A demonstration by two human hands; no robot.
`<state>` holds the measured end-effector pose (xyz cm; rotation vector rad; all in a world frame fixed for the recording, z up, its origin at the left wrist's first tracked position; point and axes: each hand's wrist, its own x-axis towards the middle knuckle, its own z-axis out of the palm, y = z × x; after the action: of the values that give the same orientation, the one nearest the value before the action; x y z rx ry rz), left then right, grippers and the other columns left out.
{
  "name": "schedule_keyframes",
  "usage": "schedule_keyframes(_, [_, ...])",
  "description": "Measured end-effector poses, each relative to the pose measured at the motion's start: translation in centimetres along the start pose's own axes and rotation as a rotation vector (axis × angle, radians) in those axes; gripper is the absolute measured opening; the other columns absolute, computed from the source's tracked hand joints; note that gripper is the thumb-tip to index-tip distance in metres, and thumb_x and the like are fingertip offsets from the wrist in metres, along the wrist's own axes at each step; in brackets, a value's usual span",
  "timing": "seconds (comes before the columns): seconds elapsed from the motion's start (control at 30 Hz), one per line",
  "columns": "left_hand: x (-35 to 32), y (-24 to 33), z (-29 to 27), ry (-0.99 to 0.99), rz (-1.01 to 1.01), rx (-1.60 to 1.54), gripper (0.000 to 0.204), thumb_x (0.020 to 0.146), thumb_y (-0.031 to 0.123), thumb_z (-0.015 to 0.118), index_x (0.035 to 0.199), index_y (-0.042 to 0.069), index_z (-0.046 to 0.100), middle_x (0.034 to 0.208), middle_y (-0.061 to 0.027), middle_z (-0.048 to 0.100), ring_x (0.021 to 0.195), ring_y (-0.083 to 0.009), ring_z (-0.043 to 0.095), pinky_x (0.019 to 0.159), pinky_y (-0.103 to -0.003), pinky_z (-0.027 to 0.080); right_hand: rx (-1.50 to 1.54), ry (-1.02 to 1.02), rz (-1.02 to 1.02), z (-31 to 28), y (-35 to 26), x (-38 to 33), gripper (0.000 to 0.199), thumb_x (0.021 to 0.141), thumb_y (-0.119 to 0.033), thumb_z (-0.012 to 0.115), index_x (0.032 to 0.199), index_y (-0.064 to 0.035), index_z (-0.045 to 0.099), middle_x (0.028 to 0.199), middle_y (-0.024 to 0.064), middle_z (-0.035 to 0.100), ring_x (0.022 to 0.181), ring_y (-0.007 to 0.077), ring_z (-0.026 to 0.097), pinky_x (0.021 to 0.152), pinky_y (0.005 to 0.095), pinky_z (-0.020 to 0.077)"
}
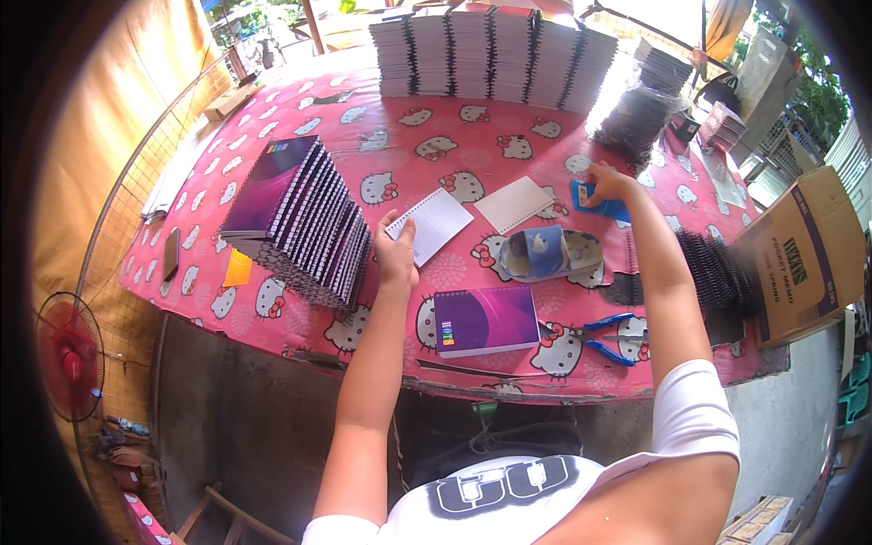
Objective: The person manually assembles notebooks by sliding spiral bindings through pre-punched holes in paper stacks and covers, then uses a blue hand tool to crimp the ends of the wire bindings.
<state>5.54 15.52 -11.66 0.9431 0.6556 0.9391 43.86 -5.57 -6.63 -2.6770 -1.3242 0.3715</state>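
My left hand (398, 252) is closed on the edge of a small white ruled paper pad (436, 225) with punched holes along one side, thumb on top. Farther right, my right hand (607, 184) has its fingers closed on a blue notebook cover (618, 211) on the table. Between the hands lies a punched cream board (513, 205). Nearer me is a sandal with a blue strap (531, 252). In front of it rests a purple notebook (486, 321), with blue-handled pliers (610, 350) to its right.
A tall stack of purple spiral notebooks (304, 204) stands left on the pink patterned tablecloth (336, 150). Thick stacks of spiral-bound paper (495, 54) line the back. Black wire spirals (713, 272) lie beside a cardboard box (799, 259) at right. A red fan (71, 359) stands far left.
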Motion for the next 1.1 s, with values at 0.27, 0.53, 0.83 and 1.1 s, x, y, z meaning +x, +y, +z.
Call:
schedule_keyframes(0.27, [0.3, -0.2, 0.1, 0.015, -0.006, 0.096, 0.055, 0.088, 0.010, 0.066, 0.132, -0.001, 0.036, 0.119, -0.0189, 0.052, 0.104, -0.0208, 0.054, 0.086, -0.032, 0.047, 0.235, 0.337, -0.200, -2.8, -4.3, -0.8, 0.044, 0.073, -0.012, 0.074, 0.111, -0.0008, 0.053, 0.106, 0.0198, 0.062, 0.099, 0.0331, 0.062, 0.083, 0.0398, 0.0501])
schedule_keyframes(0.53, [-0.2, 0.5, -0.1, -0.064, 0.041, 0.363, 0.046, 0.088, 0.009, 0.064, 0.125, -0.004, 0.042, 0.109, -0.0141, 0.057, 0.099, -0.0175, 0.057, 0.085, -0.029, 0.048, 1.039, 0.148, 0.333, 0.5, -14.2, -1.4, 0.039, 0.074, -0.021, 0.075, 0.104, -0.0008, 0.060, 0.096, 0.0194, 0.064, 0.096, 0.0273, 0.065, 0.067, 0.0358, 0.0565])
schedule_keyframes(0.83, [-0.2, 0.0, -0.6, 0.010, 0.271, 0.799, 0.048, 0.076, 0.020, 0.074, 0.115, -0.003, 0.056, 0.116, -0.0195, 0.056, 0.113, -0.0308, 0.049, 0.097, -0.040, 0.039, 0.150, 0.075, 0.263, 1.9, -13.7, -1.9, 0.073, 0.064, -0.044, 0.083, 0.116, 0.0013, 0.056, 0.104, 0.0176, 0.064, 0.095, 0.0317, 0.064, 0.069, 0.0423, 0.0555])
schedule_keyframes(1.1, [-1.4, -0.3, 0.1, 0.087, 0.647, 1.165, 0.039, 0.075, 0.022, 0.073, 0.107, 0.002, 0.063, 0.118, -0.0193, 0.055, 0.118, -0.0349, 0.043, 0.102, -0.045, 0.034, 0.465, -0.004, 0.269, 2.2, -13.2, -0.9, 0.039, 0.064, -0.016, 0.085, 0.096, -0.0026, 0.066, 0.105, 0.0178, 0.063, 0.086, 0.0287, 0.065, 0.069, 0.0408, 0.0525])
